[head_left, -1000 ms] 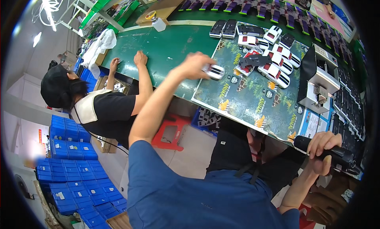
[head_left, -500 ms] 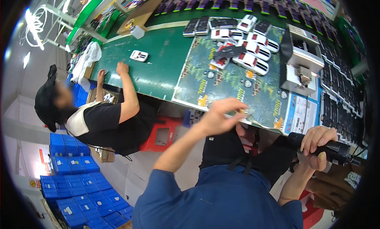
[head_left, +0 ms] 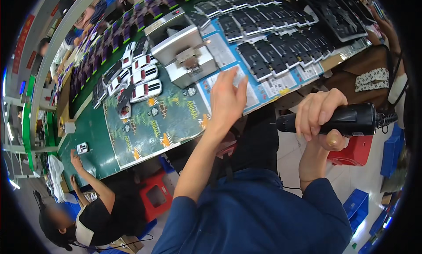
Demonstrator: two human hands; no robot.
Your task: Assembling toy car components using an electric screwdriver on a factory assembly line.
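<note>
My right hand (head_left: 318, 115) is wrapped round a black electric screwdriver (head_left: 354, 118), held sideways off the table's front edge with its tip to the left and its coiled cord to the right. My left hand (head_left: 227, 98) reaches over a blue-and-white printed sheet (head_left: 252, 95), thumb apart from the fingers and nothing seen in it. Just beyond it stands a metal screw feeder (head_left: 173, 45). Rows of black toy-car undersides (head_left: 272, 54) lie to the hand's right. White toy cars with black stripes (head_left: 145, 74) cluster left of the feeder, several black-side up.
A green bench (head_left: 99, 155) carries a patterned mat (head_left: 180, 124). At the left a co-worker (head_left: 105, 203) sits near a lone white toy car (head_left: 82, 148). Purple-and-black parts (head_left: 110, 43) line the far side. Red stools (head_left: 156, 197) and a blue bin (head_left: 356, 205) stand below.
The view has swung to the right, bringing more of the black undersides in. My left hand has moved right from the mat's front edge towards the screw feeder. The right hand keeps the screwdriver.
</note>
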